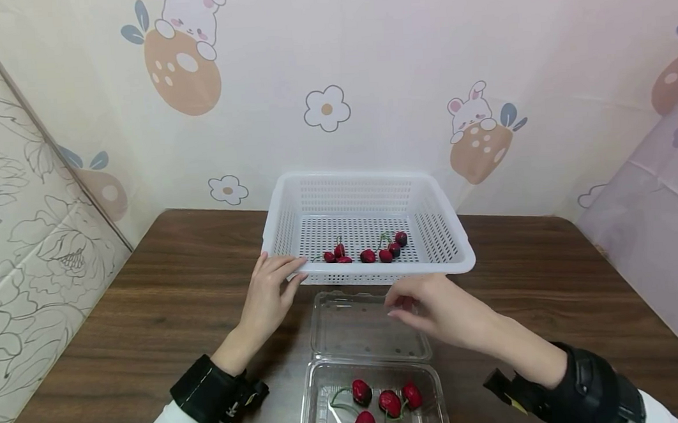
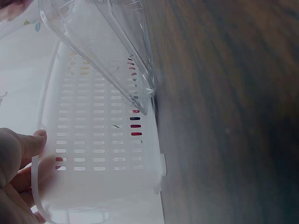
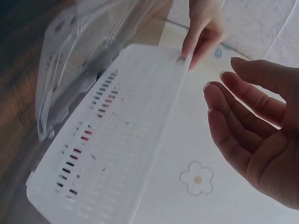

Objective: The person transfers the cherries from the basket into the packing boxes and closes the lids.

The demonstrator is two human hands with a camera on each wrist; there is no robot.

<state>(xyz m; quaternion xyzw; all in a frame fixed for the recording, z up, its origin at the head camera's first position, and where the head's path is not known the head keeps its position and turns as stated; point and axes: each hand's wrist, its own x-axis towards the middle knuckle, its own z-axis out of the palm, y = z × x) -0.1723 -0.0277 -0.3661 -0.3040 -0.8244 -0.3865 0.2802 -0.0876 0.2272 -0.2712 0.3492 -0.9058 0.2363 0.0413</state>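
Note:
A white plastic basket [image 1: 377, 272] stands at the back of the table, with several cherries [image 1: 367, 256] on its slotted floor. My left hand [image 1: 267, 294] grips the basket's front left corner, thumb outside and fingers over the rim, as the left wrist view shows. My right hand [image 1: 436, 308] hovers above the hinged lid of a clear plastic box [image 1: 437, 385]. Its fingers are loosely bent with nothing between them, and thumb and fingertips stand apart in the right wrist view. Several stemmed cherries [image 1: 389, 403] lie in the box.
The clear lid [image 1: 368, 328] lies open between the box and the basket. Everything stands on a dark wooden table [image 1: 166, 323]. A patterned wall covering [image 1: 388, 55] rises directly behind the basket, and another patterned panel [image 1: 30, 253] borders the table's left side.

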